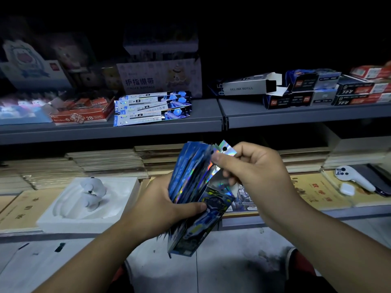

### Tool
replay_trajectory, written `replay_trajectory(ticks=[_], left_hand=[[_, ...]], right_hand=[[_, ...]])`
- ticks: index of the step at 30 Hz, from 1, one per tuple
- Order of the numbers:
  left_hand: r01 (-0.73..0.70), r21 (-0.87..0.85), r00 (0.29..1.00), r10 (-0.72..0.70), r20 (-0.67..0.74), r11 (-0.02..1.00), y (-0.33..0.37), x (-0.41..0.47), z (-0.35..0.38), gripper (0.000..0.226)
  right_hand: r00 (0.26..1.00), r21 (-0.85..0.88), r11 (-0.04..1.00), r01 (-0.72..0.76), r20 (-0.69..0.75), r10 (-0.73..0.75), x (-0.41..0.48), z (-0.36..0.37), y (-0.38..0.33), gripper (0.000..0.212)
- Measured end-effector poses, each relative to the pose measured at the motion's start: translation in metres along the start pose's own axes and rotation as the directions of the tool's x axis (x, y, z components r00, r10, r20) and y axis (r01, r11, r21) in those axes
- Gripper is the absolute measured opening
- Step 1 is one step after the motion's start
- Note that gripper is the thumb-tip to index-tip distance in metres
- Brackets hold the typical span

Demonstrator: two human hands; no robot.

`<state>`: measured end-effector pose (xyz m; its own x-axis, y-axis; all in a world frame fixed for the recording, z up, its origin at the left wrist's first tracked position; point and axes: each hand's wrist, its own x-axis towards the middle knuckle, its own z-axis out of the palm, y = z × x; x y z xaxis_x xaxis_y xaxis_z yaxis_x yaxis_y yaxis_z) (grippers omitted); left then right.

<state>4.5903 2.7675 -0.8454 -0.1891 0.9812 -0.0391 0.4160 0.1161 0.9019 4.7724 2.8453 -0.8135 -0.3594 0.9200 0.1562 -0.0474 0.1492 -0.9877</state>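
Note:
My left hand (157, 210) grips a thick bundle of blue holographic packets (191, 178), held upright in front of the lower shelf, thumb across the front. My right hand (256, 172) pinches the shiny top edge of the frontmost packet (225, 150) between thumb and fingers. A small pile of matching blue packets (152, 108) lies flat on the grey upper shelf (169, 129), above and left of my hands.
The upper shelf also carries a red 2B box (82, 115), a finger bandage box (158, 80) and gel ink refill boxes (249, 86). Below lie stacked notebooks (110, 163), a white foam tray (91, 201) and a white controller (351, 177).

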Motion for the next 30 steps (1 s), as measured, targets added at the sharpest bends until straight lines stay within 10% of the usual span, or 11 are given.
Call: replay_trajectory(ticks=[13, 30], left_hand=[[-0.021, 0.037, 0.999, 0.022, -0.026, 0.999, 0.005, 0.0, -0.001, 0.031], [0.046, 0.015, 0.987, -0.043, -0.153, 0.999, 0.009, -0.002, -0.015, 0.026]], right_hand=[[0.989, 0.241, 0.962, 0.126, -0.108, -0.102, 0.007, -0.012, -0.016, 0.02], [0.925, -0.01, 0.969, 0.248, -0.295, -0.24, 0.032, -0.063, -0.013, 0.012]])
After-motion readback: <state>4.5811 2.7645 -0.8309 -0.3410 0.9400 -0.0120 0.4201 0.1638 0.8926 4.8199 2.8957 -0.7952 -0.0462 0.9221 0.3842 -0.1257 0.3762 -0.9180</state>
